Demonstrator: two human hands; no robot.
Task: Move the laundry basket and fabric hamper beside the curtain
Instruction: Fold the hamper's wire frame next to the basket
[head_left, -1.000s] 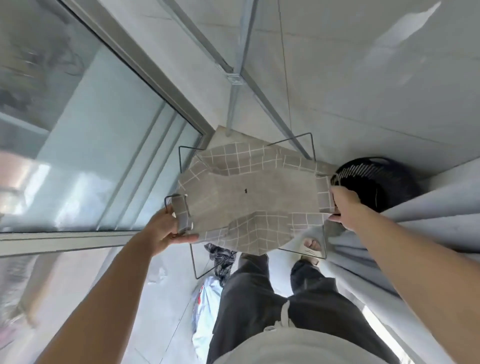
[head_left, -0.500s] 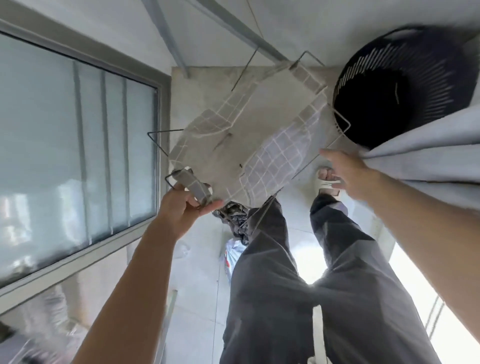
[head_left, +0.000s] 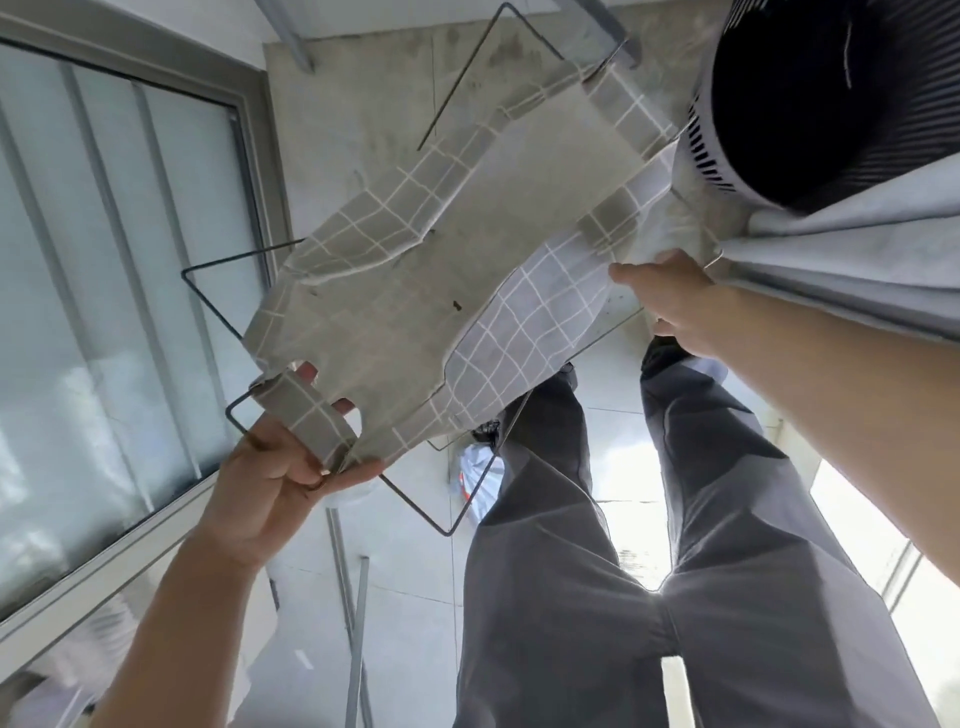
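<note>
So the person is mid-way on the second item: the fabric hamper (head_left: 415, 291) hangs off the floor, collapsed and tilted. The left hand (head_left: 275, 478) is clenched on its strap and wire frame; the right hand (head_left: 670, 301) pinches the far edge of the cloth. The black laundry basket (head_left: 810, 98) already sits against the curtain (head_left: 857, 270). Next up, probably: lower the hamper just beside the basket, legs spread so it stands.
</note>
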